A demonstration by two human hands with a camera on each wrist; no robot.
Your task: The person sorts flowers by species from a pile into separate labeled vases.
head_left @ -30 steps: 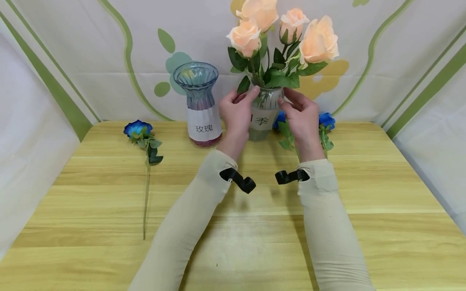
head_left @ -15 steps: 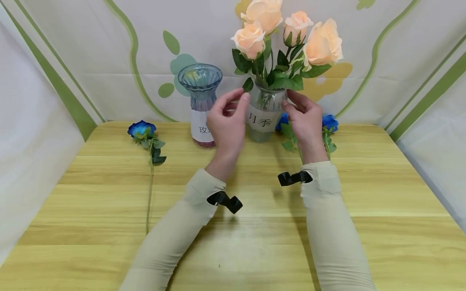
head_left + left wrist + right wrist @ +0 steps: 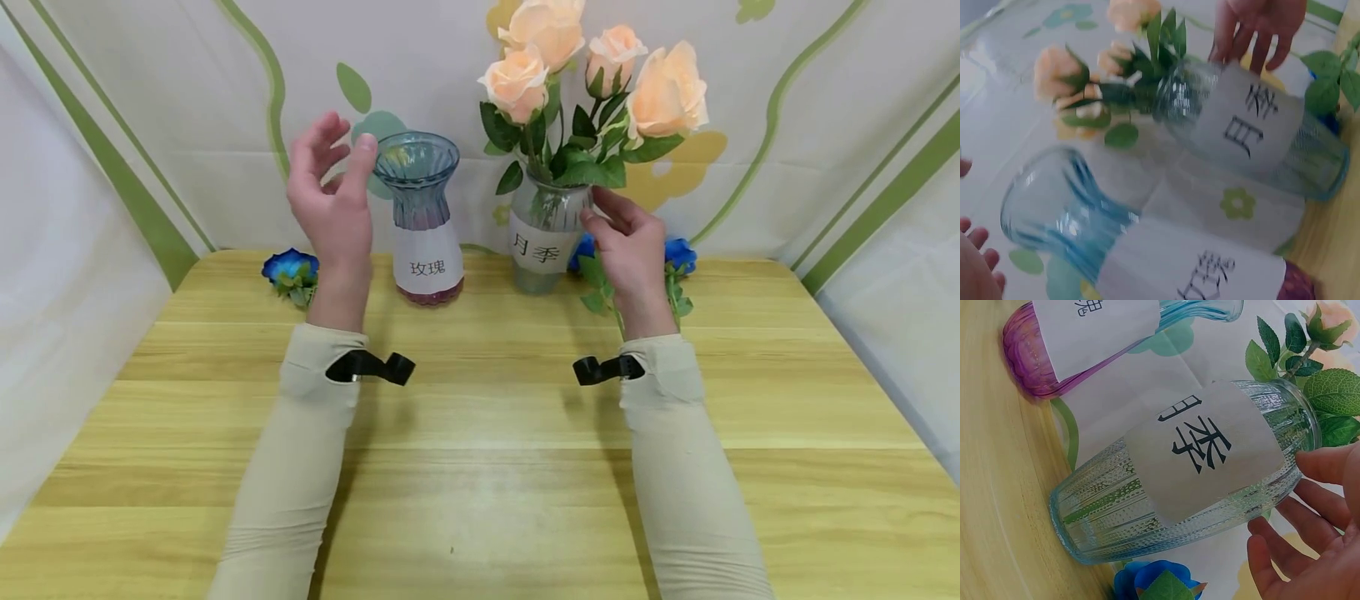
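Note:
My left hand (image 3: 333, 200) is raised with loose fingers beside the rim of a blue-to-purple glass vase (image 3: 420, 204), on its left. That vase stands upright, has a white paper label and holds no flowers. To its right is a clear ribbed glass vase (image 3: 1110, 506), also labelled, with several peach roses (image 3: 517, 83) in it. My right hand (image 3: 630, 258) rests at this vase's right shoulder, thumb at the neck and relaxed fingers along the side. A blue rose (image 3: 290, 268) lies at the far left, its stem hidden behind my left arm.
More blue roses (image 3: 681, 254) lie behind my right hand, partly covered by it. A white patterned cloth (image 3: 225, 108) hangs close behind the vases, past the wooden table's (image 3: 480, 417) back edge. White cloth also hangs along both sides.
My left hand has left the clear vase and moved left past the blue-purple vase, rising to its rim height. My right hand stays at the clear vase.

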